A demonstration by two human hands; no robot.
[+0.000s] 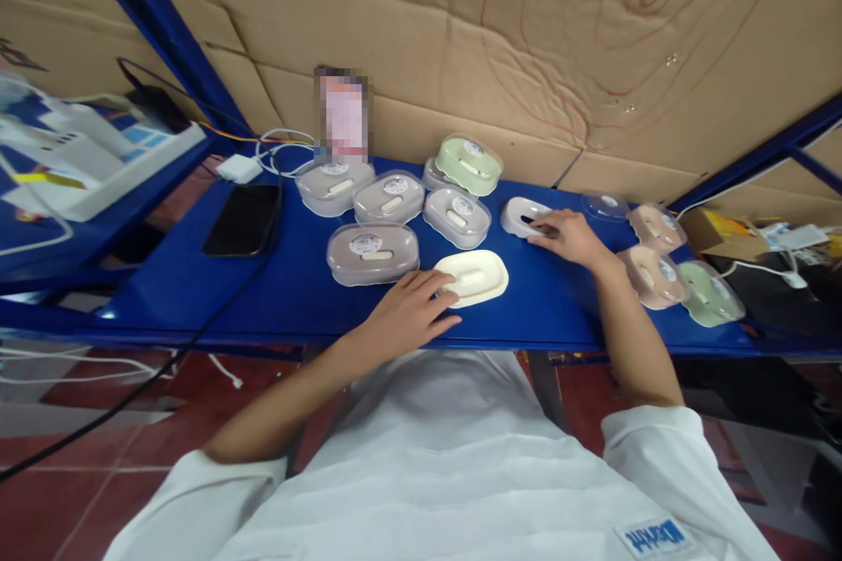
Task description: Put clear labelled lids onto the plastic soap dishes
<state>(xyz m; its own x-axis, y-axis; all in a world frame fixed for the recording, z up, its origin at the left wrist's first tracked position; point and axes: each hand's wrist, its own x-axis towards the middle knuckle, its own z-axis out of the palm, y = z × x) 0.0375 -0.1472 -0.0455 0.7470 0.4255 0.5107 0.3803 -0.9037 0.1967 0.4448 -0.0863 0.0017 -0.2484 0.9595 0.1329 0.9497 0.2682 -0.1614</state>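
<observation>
My left hand lies at the left end of a cream oval tray-like piece, fingers apart and fingertips touching its rim. This piece rests flat on the blue table and has a raised bar in the middle. Farther right, my right hand has its fingers closed on the right end of a small white oval case with a dark opening on top. The fingertips partly cover that opening. Just left of my left hand sits a grey-lilac oval box with a clear cover.
Several similar boxes stand behind, with a green one on top. At the right are pink boxes, another green box and a clear cover. A black phone, cables and a white charger lie left. Cardboard walls the back.
</observation>
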